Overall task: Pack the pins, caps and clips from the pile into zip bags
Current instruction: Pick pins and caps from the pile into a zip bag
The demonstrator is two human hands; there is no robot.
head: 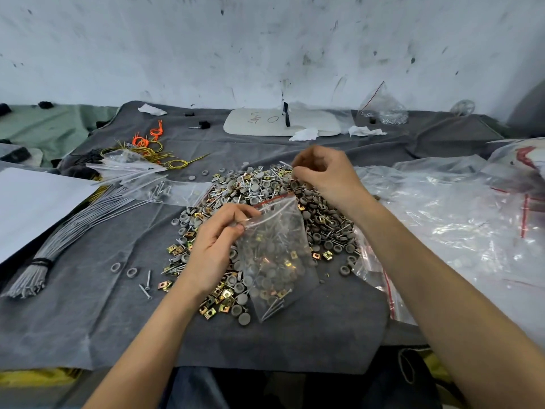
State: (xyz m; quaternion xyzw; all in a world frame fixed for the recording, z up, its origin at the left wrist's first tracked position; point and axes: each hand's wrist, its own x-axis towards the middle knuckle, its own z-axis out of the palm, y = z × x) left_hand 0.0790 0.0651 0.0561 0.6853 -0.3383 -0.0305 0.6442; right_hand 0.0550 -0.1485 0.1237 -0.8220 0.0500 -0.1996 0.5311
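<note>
A scuffed white wall (265,39) backs the counter (88,326), which a grey cloth (324,343) covers. At the right of the frame we see a heap of clear bags (442,219), and at the left a tied bundle of grey rods (76,222). The pile (265,184) of pins, caps and brass clips spreads across the middle. Over its lower half lies the zip bag (274,255), partly filled, mouth upward. Our left hand (212,249) has its grip pinched on the edge of the bag's open mouth. Our right hand (327,175), at the pile's top, has its grip curled tight on a pin (284,164).
</note>
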